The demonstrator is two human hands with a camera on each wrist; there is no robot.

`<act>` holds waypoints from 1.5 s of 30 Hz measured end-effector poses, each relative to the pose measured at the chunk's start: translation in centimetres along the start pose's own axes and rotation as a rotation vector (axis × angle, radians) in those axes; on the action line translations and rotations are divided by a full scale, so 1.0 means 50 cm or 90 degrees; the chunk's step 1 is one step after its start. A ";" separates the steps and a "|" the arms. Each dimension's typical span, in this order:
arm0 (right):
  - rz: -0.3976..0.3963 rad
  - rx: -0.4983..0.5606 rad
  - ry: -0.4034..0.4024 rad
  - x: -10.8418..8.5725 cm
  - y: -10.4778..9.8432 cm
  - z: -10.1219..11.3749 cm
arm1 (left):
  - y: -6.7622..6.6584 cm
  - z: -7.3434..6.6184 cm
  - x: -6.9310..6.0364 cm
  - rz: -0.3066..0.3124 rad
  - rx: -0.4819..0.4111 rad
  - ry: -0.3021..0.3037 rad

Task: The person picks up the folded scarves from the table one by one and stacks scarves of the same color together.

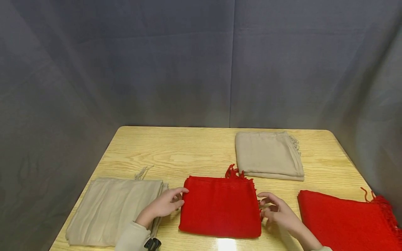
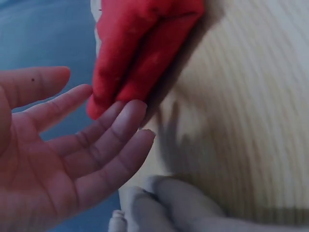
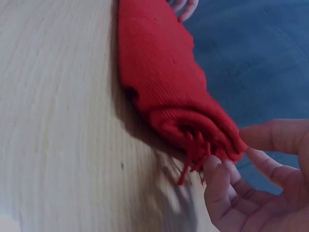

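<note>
A folded red scarf (image 1: 220, 207) lies flat in the middle of the table, nearest the person. Red fringe (image 1: 233, 173) sticks out at its back edge and along its right side. At the scarf's left edge is my left hand (image 1: 165, 203), its fingers loosely bent; in the left wrist view the fingertips (image 2: 133, 113) are against or just beside the folded layers. My right hand (image 1: 280, 212) is at the opposite edge, thumb and fingers apart. The right wrist view has its thumb (image 3: 260, 137) by the upper layer and fingers beside the fringe; firm contact cannot be judged.
A folded beige scarf (image 1: 114, 211) lies on the left, partly behind the left forearm. Another beige scarf (image 1: 267, 153) is at the back right. A second red scarf (image 1: 345, 221) lies at the right. Grey cloth (image 1: 176, 69) hangs around the wooden table (image 1: 176, 146).
</note>
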State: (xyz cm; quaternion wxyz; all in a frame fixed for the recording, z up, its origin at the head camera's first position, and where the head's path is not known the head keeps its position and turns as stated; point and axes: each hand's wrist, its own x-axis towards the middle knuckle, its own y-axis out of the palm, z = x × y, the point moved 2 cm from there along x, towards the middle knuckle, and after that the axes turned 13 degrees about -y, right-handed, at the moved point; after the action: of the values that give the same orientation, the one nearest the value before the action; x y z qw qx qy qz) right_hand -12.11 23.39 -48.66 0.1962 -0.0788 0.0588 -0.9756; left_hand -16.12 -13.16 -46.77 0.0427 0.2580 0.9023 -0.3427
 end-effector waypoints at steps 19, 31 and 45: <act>-0.029 -0.065 -0.007 -0.037 -0.056 0.026 | 0.014 -0.051 0.015 -0.076 -0.033 0.048; -0.026 -0.073 -0.021 -0.048 -0.095 0.039 | 0.039 -0.089 0.045 -0.056 -0.049 0.088; -0.012 -0.111 -0.032 -0.067 -0.137 0.038 | 0.055 -0.115 0.062 -0.061 -0.095 0.129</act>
State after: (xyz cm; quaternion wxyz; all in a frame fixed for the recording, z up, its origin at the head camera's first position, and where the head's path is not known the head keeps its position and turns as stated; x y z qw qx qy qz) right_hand -11.29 30.81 -46.21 0.1810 -0.1206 0.1376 -0.9663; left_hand -16.85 -6.38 -44.80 -0.0462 0.2441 0.9362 -0.2485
